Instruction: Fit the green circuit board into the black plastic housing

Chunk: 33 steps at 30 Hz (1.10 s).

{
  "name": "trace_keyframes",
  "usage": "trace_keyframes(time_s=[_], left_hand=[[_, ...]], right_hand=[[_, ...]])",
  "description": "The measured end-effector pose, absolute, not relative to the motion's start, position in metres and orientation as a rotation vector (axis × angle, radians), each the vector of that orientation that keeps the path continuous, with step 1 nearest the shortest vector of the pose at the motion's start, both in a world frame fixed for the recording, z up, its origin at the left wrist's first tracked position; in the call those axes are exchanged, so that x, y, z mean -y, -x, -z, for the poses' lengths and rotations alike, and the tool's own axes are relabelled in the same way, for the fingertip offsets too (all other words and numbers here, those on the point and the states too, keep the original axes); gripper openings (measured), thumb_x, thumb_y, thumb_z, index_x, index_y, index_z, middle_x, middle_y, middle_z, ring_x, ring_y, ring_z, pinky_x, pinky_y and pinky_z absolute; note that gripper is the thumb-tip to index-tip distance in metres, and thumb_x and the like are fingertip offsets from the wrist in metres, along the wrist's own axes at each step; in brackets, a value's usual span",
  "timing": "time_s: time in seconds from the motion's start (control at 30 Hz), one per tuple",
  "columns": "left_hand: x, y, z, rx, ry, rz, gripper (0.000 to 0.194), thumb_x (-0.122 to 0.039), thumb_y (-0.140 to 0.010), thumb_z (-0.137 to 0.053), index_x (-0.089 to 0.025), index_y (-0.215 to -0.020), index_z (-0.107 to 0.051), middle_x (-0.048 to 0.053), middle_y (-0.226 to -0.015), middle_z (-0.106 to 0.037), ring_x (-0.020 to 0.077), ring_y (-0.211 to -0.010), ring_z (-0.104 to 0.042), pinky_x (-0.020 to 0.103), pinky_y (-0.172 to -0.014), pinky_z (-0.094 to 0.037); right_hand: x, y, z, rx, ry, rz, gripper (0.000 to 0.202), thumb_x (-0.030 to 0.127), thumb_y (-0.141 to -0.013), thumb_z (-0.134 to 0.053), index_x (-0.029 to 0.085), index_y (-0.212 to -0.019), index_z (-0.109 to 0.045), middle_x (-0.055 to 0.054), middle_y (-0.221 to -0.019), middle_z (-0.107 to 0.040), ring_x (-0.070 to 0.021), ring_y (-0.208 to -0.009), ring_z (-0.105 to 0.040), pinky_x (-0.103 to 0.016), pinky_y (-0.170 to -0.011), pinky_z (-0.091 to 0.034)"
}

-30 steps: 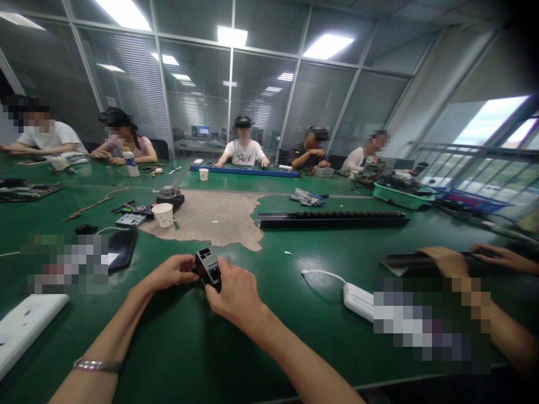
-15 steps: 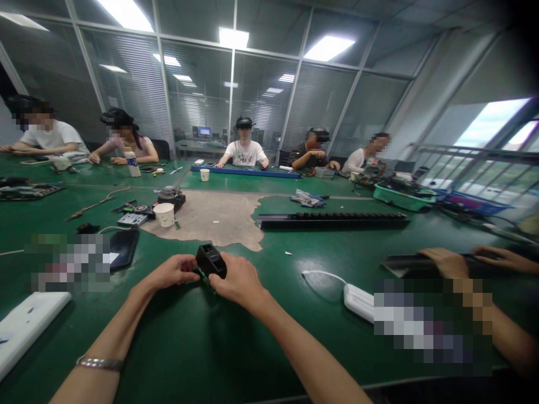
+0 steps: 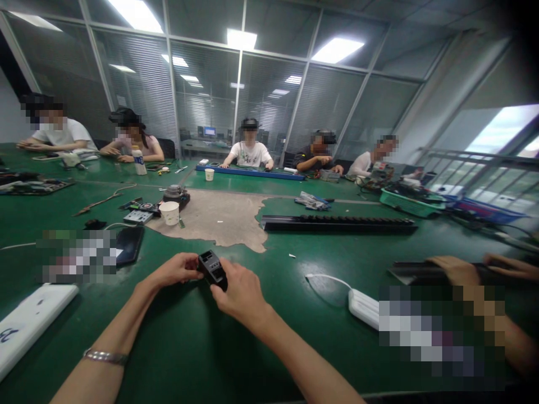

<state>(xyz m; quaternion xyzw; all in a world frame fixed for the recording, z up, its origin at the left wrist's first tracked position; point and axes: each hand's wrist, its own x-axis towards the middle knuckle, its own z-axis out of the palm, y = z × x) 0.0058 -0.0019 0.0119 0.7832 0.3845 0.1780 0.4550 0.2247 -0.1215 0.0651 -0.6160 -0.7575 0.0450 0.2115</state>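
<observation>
A small black plastic housing [image 3: 211, 268] with rectangular openings in its face is held tilted just above the green table. My left hand [image 3: 184, 269] is closed, with thumb and fingertips pinching its left side. From the right, my right hand [image 3: 240, 289] is shut around its other side, thumb along the near edge. Whatever is on the underside of the housing is hidden. Beyond my hands lies a tan sheet with a ragged edge [image 3: 227, 216], and a paper cup [image 3: 169, 213] stands at its left.
A long black rail [image 3: 337, 223] lies ahead to the right. At right, a co-worker's hands [image 3: 458, 270] rest on another dark rail. White power banks or similar white blocks [image 3: 366, 308] lie nearby. A dark phone [image 3: 128, 245] is at left. Several people sit across the table.
The housing has turned so that its face with openings shows more. The green circuit board piece seen beneath it is now out of sight. The view has shifted slightly left.
</observation>
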Motion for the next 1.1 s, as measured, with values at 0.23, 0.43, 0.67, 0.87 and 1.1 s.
trace_keyframes(time_s=[0.23,0.43,0.67,0.87,1.1], left_hand=[[0.004,-0.005,-0.014,-0.936,-1.913,-0.442,0.051,-0.038,-0.072,-0.072,-0.017,-0.115,-0.054,-0.003,-0.075,-0.056,0.0117,-0.06,-0.051,0.021,-0.051,-0.041],[0.003,-0.007,-0.013,-0.973,-1.954,-0.431,0.05,-0.04,-0.072,-0.071,-0.017,-0.115,-0.057,-0.003,-0.072,-0.055,0.0115,-0.058,-0.051,0.021,-0.051,-0.039],[0.002,-0.008,-0.012,-0.989,-1.991,-0.437,0.041,-0.041,-0.075,-0.069,-0.016,-0.106,-0.059,-0.004,-0.07,-0.054,0.01,-0.054,-0.05,0.019,-0.047,-0.039],[0.001,-0.009,-0.009,-1.06,-1.995,-0.441,0.049,-0.049,-0.077,-0.066,-0.017,-0.114,-0.057,-0.004,-0.071,-0.055,0.0107,-0.054,-0.051,0.02,-0.046,-0.04],[-0.002,-0.01,-0.005,-1.091,-1.996,-0.423,0.053,-0.05,-0.078,-0.065,-0.016,-0.118,-0.058,-0.003,-0.071,-0.057,0.011,-0.053,-0.052,0.02,-0.046,-0.038]], right_hand=[[0.127,-0.223,-0.044,2.117,1.723,-0.16,0.065,0.044,-0.077,-0.066,0.02,-0.132,-0.041,-0.012,-0.108,-0.064,-0.0294,-0.094,-0.062,-0.038,-0.077,-0.047],[0.125,-0.222,-0.028,1.985,1.638,-0.18,0.046,0.041,-0.082,-0.061,0.019,-0.121,-0.05,-0.01,-0.105,-0.063,-0.0262,-0.095,-0.06,-0.037,-0.082,-0.047],[0.123,-0.22,-0.029,1.802,1.521,-0.25,0.037,0.034,-0.08,-0.063,0.02,-0.113,-0.056,-0.007,-0.101,-0.062,-0.0224,-0.094,-0.059,-0.033,-0.084,-0.047],[0.108,-0.236,-0.05,1.647,1.441,-0.173,0.037,0.034,-0.083,-0.059,0.019,-0.116,-0.054,-0.007,-0.102,-0.061,-0.0208,-0.093,-0.059,-0.032,-0.082,-0.047],[0.087,-0.271,-0.037,1.675,1.673,-0.165,0.03,0.034,-0.079,-0.062,0.019,-0.104,-0.06,-0.007,-0.097,-0.062,-0.0226,-0.093,-0.06,-0.032,-0.083,-0.046]])
